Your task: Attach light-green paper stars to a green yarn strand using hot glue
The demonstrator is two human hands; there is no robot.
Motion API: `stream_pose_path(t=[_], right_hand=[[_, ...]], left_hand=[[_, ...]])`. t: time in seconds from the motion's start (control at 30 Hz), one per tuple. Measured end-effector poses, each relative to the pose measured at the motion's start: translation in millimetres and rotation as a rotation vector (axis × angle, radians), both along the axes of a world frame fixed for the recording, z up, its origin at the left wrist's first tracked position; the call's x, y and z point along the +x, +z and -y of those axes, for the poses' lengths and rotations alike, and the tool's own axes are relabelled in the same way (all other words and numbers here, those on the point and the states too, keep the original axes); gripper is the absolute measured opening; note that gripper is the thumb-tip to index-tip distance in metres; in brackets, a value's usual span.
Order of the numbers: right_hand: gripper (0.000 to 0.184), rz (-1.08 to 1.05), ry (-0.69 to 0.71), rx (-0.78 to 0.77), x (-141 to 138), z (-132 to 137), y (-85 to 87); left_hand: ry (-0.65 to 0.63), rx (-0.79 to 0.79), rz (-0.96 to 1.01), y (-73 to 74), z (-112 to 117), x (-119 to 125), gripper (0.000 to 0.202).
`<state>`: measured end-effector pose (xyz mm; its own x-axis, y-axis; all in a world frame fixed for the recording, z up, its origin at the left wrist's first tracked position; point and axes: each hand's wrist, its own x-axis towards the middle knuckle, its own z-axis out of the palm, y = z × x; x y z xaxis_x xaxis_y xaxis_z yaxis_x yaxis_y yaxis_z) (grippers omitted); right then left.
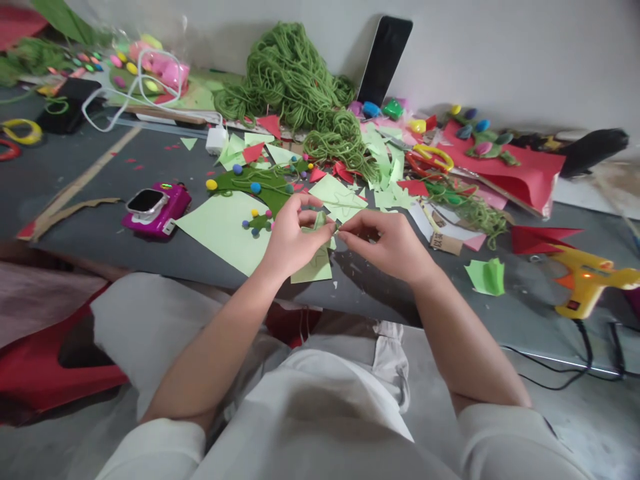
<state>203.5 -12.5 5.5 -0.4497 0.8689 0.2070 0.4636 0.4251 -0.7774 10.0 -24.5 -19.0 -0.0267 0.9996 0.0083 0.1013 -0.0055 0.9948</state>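
Near the table's front edge my left hand (295,237) is closed in a pinch on a small green paper piece (320,220). My right hand (385,240) meets it from the right, thumb and fingertips pressed together at the edge of that piece; what exactly lies between them is too small to make out. Below the left fingers lies a pale green paper (313,268) with a drawn outline. Behind the hands rests another green sheet (340,198) with a star drawn on it. A larger light green sheet (225,230) lies left, partly covered by my left hand.
A magenta device with a watch (155,210) sits left. At right lie a yellow glue gun (590,277) with a black cord and a folded green paper (487,277). Behind are green yarn (295,73), paper scraps, scissors (433,160) and a phone (385,60) leaning on the wall.
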Motion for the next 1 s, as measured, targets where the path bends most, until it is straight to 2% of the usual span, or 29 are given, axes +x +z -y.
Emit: stream_pose_path(t=[0.37,1.0], right_hand=[[0.013,-0.051,-0.046,-0.053,0.6,0.0,-0.3],[0.022,-0.138,0.041,-0.24,4.4,-3.8,6.4]], left_hand=[[0.001,0.007,0.19,0.0,0.1,-0.2,0.038],[-0.102,-0.024,0.318,-0.2,-3.4,-4.8,0.048]])
